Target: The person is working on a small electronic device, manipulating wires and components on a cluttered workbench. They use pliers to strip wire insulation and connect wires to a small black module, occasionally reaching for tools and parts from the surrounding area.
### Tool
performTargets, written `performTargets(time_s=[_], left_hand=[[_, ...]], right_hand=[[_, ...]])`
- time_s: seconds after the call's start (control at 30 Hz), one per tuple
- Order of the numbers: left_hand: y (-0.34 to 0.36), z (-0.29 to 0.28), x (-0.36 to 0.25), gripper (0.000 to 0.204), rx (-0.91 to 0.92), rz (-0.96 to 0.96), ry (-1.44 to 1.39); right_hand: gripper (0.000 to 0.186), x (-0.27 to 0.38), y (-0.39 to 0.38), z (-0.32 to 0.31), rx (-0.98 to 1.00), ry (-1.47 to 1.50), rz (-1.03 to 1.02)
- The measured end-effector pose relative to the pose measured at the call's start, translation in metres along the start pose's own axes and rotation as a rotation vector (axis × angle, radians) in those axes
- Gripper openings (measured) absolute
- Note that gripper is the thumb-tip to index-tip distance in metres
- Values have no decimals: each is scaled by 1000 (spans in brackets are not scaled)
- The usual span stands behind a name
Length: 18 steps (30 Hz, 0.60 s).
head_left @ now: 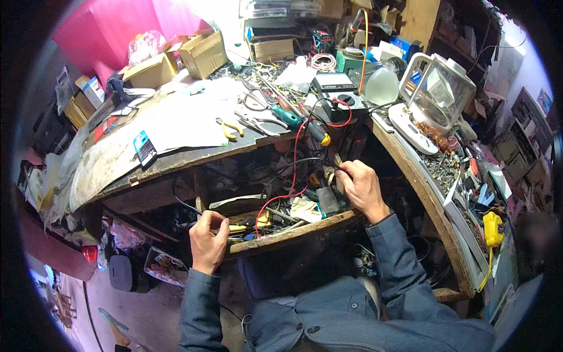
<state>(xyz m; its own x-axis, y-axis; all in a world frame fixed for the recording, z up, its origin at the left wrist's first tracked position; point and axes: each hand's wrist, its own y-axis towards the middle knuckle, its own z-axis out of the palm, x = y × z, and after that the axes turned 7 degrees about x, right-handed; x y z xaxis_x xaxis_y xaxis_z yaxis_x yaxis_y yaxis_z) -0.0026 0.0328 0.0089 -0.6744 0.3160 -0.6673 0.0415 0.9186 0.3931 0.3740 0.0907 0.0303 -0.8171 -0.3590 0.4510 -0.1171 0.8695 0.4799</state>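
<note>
Person seated at a cluttered wooden workbench [176, 155], an open drawer [293, 232] pulled out below the benchtop and full of tools and scraps. Right hand [360, 188] is inside the drawer's back right corner, fingers curled nearly closed in a pinch around a small brownish part or probe tip [338, 159]; exactly what it grips is too small to tell. Left hand [208, 237] sits at the drawer's front left edge, fingers folded over the wooden lip, thumb side up, closed loosely on the rim rather than on any tool. A red lead [293, 170] and a black lead [293, 163] run down from the multimeter [335, 94] on the benchtop into the drawer, ending near the right hand. Judgement: picking through this drawer goes best with the left hand steadying the front so it doesn't tip or slide, and the right hand lifting the small piece clear of the leads instead of dragging it through them; snagging the red wire could pull the meter toward the bench edge. Yellow-handled pliers [230, 129] and a green-handled screwdriver [285, 115] lie on the bench above, well apart from both hands.
</note>
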Motion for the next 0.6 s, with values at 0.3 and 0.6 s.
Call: performTargets(time_s=[0.3, 0.6], left_hand=[[3, 6, 17, 31, 43, 53, 358], [35, -56, -37, 24, 22, 461, 661]], right_hand=[[19, 30, -35, -17, -53, 571, 69], [26, 31, -61, -32, 25, 569, -146]])
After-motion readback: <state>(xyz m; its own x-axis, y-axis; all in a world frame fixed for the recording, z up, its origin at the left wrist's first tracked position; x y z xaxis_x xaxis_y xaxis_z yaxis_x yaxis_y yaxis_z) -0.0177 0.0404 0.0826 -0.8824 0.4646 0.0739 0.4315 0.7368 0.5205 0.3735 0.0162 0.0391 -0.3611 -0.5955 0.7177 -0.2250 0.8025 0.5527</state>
